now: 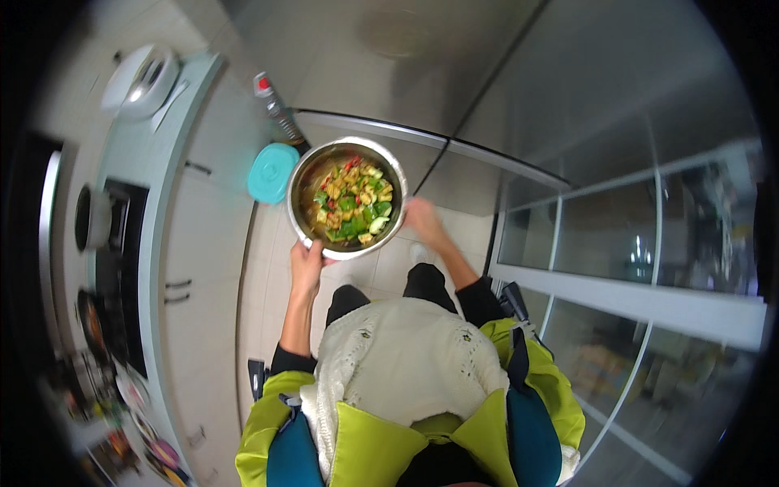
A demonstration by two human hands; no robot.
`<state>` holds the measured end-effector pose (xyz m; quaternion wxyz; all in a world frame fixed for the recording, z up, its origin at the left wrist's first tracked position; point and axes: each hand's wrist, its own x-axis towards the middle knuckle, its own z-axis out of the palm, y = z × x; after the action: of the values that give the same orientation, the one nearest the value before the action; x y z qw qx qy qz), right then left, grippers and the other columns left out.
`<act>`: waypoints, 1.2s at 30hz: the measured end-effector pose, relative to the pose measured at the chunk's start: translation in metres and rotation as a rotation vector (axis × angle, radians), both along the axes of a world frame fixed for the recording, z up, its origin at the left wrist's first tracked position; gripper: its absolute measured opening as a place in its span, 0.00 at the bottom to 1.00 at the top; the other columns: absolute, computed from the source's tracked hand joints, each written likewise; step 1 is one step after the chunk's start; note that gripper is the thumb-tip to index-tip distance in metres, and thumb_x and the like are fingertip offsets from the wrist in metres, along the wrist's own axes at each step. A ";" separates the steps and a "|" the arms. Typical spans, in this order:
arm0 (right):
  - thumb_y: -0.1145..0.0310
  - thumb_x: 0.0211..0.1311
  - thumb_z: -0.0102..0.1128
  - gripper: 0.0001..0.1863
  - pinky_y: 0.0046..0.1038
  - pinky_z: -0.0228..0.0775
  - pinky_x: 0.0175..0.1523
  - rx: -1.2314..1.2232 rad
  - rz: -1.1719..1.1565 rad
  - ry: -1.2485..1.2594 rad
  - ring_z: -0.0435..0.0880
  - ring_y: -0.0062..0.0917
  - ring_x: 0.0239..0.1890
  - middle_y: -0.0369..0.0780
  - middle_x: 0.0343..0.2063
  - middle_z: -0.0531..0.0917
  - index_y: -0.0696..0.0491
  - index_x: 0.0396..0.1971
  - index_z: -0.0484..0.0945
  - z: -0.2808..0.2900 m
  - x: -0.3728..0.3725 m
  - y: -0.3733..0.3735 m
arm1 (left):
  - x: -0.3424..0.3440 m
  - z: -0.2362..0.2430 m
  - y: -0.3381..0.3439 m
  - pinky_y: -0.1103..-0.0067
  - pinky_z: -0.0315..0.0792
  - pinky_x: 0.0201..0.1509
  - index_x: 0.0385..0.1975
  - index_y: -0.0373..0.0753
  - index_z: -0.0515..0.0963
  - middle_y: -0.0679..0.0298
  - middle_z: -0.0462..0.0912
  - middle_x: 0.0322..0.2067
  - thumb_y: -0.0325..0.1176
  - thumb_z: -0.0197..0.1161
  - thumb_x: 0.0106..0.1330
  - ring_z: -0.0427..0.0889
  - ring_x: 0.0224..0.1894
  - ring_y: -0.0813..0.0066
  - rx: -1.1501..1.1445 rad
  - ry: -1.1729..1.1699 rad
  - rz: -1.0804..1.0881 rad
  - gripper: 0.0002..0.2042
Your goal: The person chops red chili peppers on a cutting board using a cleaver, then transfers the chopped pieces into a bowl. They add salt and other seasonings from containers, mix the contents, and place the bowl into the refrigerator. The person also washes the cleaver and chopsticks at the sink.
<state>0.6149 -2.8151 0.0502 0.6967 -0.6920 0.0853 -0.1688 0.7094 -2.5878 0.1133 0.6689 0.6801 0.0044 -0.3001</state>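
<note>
A round steel bowl (304,197) holds chopped food (349,203), green and pale pieces with red bits. My left hand (307,264) is shut on the bowl's lower left rim, thumb over the edge. My right hand (422,217) is at the bowl's right rim, smeared by motion, so I cannot make out whether its fingers grip it. Just left of the bowl is a turquoise lidded container (271,172); behind that stands a bottle with a red cap (274,109).
Steel doors (519,97) stand ahead, glass-paned sliding doors (608,223) at right. The left counter (207,81) carries a white appliance (150,77), a pot (93,215), a pan (93,325) and several dishes. Below me lies the tiled floor (264,268).
</note>
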 end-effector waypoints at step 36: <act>0.38 0.52 0.43 0.29 0.36 0.61 0.46 1.642 0.396 0.713 0.68 0.29 0.45 0.36 0.42 0.73 0.46 0.42 0.69 -0.133 0.232 0.010 | -0.123 -0.050 -0.025 0.80 0.77 0.25 0.39 0.30 0.66 0.60 0.74 0.31 0.26 0.46 0.57 0.75 0.26 0.75 0.135 0.103 1.086 0.11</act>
<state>0.8467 -2.8052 -0.0823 0.9184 0.0074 0.2682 0.2908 0.5859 -2.6124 0.0628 0.6814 0.6059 0.4068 0.0563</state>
